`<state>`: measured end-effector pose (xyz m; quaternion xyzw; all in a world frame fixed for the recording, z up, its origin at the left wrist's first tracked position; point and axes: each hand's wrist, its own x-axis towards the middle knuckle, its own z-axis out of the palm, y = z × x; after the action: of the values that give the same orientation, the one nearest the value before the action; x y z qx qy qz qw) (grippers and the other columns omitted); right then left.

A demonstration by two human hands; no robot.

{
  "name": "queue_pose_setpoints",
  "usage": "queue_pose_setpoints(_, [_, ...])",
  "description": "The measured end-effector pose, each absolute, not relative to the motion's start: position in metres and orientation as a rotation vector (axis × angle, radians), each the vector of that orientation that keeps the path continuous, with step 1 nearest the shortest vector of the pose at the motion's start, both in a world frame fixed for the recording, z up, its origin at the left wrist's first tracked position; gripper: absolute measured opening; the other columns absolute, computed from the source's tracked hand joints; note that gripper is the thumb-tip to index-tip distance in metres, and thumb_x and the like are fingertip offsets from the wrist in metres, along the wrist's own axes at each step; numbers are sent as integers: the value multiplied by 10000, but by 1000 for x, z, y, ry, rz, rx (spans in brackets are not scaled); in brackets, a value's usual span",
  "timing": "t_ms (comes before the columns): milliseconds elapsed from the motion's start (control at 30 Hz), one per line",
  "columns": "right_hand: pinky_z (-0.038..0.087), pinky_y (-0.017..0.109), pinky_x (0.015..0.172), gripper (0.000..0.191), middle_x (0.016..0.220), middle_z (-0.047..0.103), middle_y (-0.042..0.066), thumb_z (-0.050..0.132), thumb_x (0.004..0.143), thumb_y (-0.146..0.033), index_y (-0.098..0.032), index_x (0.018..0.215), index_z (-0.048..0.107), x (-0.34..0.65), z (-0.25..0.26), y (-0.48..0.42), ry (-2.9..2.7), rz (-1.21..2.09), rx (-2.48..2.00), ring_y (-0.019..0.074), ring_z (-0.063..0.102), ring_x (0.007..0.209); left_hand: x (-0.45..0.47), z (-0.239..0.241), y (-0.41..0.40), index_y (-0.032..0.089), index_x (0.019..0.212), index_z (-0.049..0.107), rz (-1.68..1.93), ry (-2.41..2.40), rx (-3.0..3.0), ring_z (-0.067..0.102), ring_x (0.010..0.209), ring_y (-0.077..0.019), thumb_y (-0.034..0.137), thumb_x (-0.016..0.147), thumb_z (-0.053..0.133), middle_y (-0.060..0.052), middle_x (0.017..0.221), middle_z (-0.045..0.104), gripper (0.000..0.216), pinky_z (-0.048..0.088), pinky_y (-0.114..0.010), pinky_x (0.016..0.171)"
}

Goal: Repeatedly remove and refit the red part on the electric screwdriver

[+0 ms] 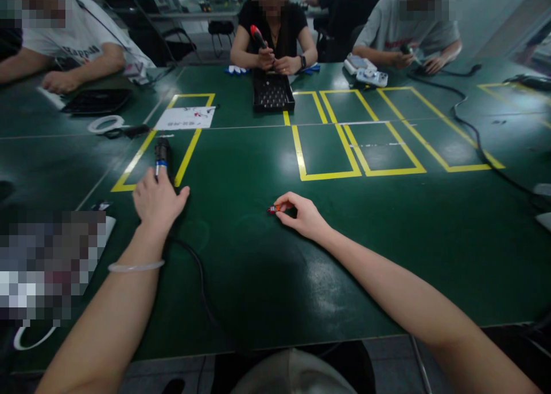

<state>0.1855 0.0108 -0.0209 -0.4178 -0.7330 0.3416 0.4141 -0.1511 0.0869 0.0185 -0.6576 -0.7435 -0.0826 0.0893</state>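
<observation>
My left hand (157, 202) lies over the near end of a black cylindrical corded tool (162, 150) with a blue ring. Its fingers reach forward onto the tool and the thumb is spread out to the side; the hand is not wrapped round it. A black cable (198, 262) runs from under my left wrist toward the table's near edge. Between thumb and forefinger, my right hand (303, 213) pinches a small red-and-orange piece (272, 209) just above or on the green table (245, 256). That piece is too small to name.
Yellow tape (331, 176) marks rectangles on the table. A printed sheet (185, 117) lies beyond the tool. Across the table, a person holds a red-tipped tool (258, 36) over a black tray (273, 104). Two more people sit left and right. A dark cable (465, 119) crosses the right side.
</observation>
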Motion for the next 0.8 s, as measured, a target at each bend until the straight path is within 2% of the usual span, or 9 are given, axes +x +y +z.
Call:
queue_pose_setpoints(133, [506,307,787,141,902,670,34,608,823,-164,-173,964,609,186,-20,11,-1845,862,-1056,149,635,804,-177,22,94,67,1424,356,-18,-2515,-1894,529,1144,-436,595,868,472,-276,1325,493,775,445,-532,863])
queue_pose_setpoints(267, [502,301,780,139,891,662,31,608,825,-155,-170,963,610,186,-20,10,-1836,856,-1055,147,631,797,-184,22,100,90,1448,324,4,-2578,-1893,511,1190,-444,614,861,461,-269,1351,453,799,456,-535,867])
queue_pose_setpoints(433, [509,302,780,126,933,649,47,609,828,-164,-171,954,607,187,-22,11,-1841,807,-1037,151,625,815,-170,21,96,109,1453,350,-25,-2525,-1914,530,1172,-424,599,827,535,-252,1340,462,816,471,-526,892])
queue_pose_setpoints(667, [517,312,790,141,928,655,39,616,829,-161,-183,968,609,187,-22,11,-1842,835,-1053,155,630,819,-126,22,81,114,1439,391,-47,-2275,-2159,564,1114,-385,524,873,503,-215,1287,504,708,500,-487,866])
queue_pose_setpoints(800, [513,314,784,143,927,655,45,617,833,-152,-174,975,614,187,-22,11,-1861,818,-1050,159,629,816,-96,15,69,148,1483,368,-91,-2085,-2317,563,1137,-362,471,855,533,-193,1320,509,725,500,-438,888])
